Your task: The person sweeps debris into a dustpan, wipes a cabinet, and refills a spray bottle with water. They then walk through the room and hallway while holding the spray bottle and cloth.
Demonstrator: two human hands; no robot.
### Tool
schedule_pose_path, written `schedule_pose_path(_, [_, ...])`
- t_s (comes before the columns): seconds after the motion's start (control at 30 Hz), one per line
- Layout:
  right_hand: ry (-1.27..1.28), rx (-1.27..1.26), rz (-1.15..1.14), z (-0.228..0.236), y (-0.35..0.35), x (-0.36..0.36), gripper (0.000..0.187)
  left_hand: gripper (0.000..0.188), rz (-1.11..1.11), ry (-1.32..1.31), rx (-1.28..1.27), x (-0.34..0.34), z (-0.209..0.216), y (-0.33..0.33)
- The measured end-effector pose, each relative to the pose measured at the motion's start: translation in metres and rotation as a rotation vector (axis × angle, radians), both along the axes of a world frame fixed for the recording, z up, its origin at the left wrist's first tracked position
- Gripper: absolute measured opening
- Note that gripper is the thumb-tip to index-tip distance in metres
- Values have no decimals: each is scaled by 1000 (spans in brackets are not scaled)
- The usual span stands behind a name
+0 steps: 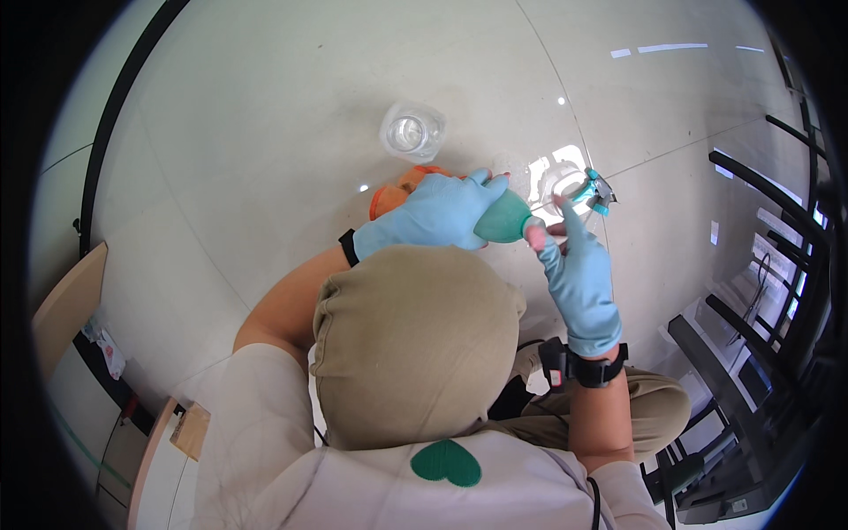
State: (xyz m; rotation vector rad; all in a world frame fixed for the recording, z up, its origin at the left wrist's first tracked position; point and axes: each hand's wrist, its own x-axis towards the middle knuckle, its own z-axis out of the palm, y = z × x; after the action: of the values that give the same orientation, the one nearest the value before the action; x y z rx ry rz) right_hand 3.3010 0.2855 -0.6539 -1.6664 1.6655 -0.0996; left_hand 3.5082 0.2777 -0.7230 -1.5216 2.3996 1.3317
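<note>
Green bottle (504,218), squat and rounded, sits low over a pale tiled floor (291,115), just left of a long tile seam, between the two hands of a crouching person seen from above. Both hands wear light blue gloves with bare fingertips. The left hand (433,210) is closed over the body of the bottle, gripping it from the person's left, its fingers lying across the top. At the far side of that hand is an orange object (385,201), partly covered by the glove. The right hand (572,269) has its thumb and fingertips at the narrow neck, with one finger stretched forward; from this angle I cannot tell whether it is gripping.

Just beyond the right fingers, near the corner where tile seams meet, lies a teal and grey spray head (599,192). Farther from the person, beyond the orange object and well apart from the hands, stands a clear container (433,132) with a round opening. A black band (348,248) circles the left wrist, and a bulky black device (596,369) is strapped to the right. A khaki cap (415,344) and a pale shirt with a green heart (447,463) fill the near middle.
</note>
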Motion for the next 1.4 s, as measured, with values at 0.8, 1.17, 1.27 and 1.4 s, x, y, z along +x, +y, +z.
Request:
schedule_pose_path(0.8, [-129,-170,99,-4,11,-2,39,92,-21,15,92,11,-4,9])
schedule_pose_path(1.17, [-211,-14,260,-12,14,3,42,82,-66,-1,9,24,-7,22])
schedule_pose_path(1.27, [-379,120,165,-19,17,0,45,79,-32,-9,68,24,-3,23])
schedule_pose_path(1.4, [-693,251,-184,-33,1,-16,41,85,73,80,106,33,5,26])
